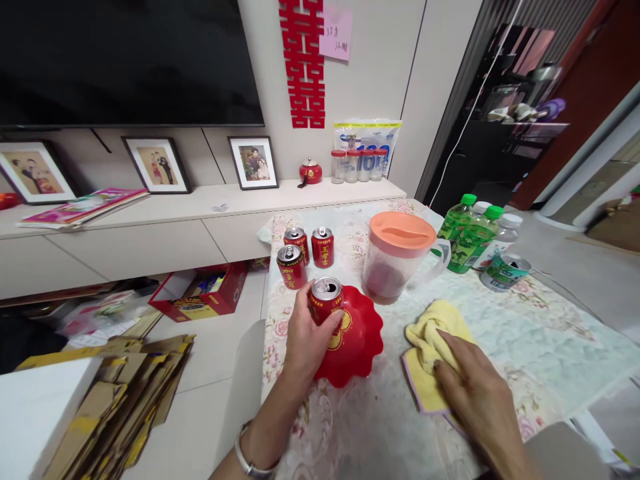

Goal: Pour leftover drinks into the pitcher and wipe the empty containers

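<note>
My left hand [307, 337] is wrapped round a red drink can [325, 300] with an opened top, held upright over the left side of a red scalloped plate [363, 340]. Under my right hand [473, 380], a bunched yellow cloth [435, 333] lies on the table, its corner pinched between thumb and fingers. Just beyond the left hand stand three more red cans, one in front [291, 270], one behind it [303, 241] and one to the right [323, 250]. A clear pitcher [390, 267] with an orange lid and dark contents is behind the plate.
Green-capped bottles [473, 243] and a silver-green tin [505, 272] stand at the table's right. A flowered cloth [545, 347] covers the table. Left, on the floor, are flattened cardboard [135, 393] and a red box [200, 293]. A low cabinet [250, 207] runs along the wall.
</note>
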Demonstrator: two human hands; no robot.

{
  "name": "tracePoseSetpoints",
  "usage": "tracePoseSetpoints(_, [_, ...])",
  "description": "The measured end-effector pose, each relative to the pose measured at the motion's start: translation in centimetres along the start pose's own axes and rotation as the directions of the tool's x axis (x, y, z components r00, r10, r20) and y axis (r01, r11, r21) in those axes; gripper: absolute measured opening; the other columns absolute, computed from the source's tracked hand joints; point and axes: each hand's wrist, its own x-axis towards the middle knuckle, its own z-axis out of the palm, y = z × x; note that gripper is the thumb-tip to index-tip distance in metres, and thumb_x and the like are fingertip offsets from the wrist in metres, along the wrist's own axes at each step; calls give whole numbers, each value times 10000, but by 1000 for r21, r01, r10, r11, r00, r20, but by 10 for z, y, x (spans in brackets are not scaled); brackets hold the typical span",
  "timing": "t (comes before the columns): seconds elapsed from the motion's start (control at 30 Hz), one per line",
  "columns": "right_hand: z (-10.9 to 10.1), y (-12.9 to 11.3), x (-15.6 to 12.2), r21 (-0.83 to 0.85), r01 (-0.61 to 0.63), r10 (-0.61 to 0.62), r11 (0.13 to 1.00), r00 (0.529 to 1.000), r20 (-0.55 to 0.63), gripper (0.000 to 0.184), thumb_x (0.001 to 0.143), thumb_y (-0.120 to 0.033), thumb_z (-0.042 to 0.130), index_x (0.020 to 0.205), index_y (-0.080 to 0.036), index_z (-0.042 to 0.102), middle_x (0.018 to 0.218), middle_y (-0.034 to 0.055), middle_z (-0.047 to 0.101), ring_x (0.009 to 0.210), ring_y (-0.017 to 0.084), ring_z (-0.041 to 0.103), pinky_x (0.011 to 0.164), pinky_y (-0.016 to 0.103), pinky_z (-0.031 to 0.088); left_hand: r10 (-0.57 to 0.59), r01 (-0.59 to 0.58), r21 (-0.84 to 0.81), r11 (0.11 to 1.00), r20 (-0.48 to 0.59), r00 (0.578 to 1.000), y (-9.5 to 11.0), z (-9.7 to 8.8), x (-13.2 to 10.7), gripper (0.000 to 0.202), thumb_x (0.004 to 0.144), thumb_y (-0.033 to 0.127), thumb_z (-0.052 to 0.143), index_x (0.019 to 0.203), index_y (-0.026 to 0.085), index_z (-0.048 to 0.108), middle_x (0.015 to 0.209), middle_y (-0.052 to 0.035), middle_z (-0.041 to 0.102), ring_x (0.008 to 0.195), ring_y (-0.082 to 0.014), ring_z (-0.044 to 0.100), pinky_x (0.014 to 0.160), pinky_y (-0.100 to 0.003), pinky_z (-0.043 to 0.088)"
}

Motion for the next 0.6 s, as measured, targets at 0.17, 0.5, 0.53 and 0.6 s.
tracePoseSetpoints(0.17, [-22,-15,0,282,-247,272,927,961,-53,473,850,-567,705,1231,-292,762,1262,44,786,1122,341,742,980,451,606,-20,16,-83,996,-39,999,9,-19,2,670,751,297,805,1366,270,539,1329,-84,717,1189,-289,714,1074,-492,547])
tracePoseSetpoints(0.5, [-66,-72,33,701,-433,464,567,871,163,657,671,-540,890,1262,-273,781,1263,61,791,1109,348,726,676,293,626,-82,81,-111,990,-9,997,20,-26,-10,747,704,334,834,1391,258,551,1332,-101,716,1172,-317,711,1052,-507,549])
tracePoseSetpoints(0.53, [-68,-76,40,718,-412,433,562,885,169,644,676,-536,891,1257,-278,784,1253,62,794,1105,343,731,680,292,626,-77,76,-113,991,1,997,21,-24,-13,745,703,334,828,1390,253,553,1342,-103,710,1178,-319,708,1067,-513,540])
tracePoseSetpoints(0.6, [-68,-85,53,730,-318,338,605,933,127,577,700,-515,886,1219,-280,801,1227,65,800,1080,332,745,719,305,631,-59,61,-137,989,19,998,23,-18,-19,733,700,328,819,1379,237,558,1349,-109,702,1205,-322,696,1102,-517,518])
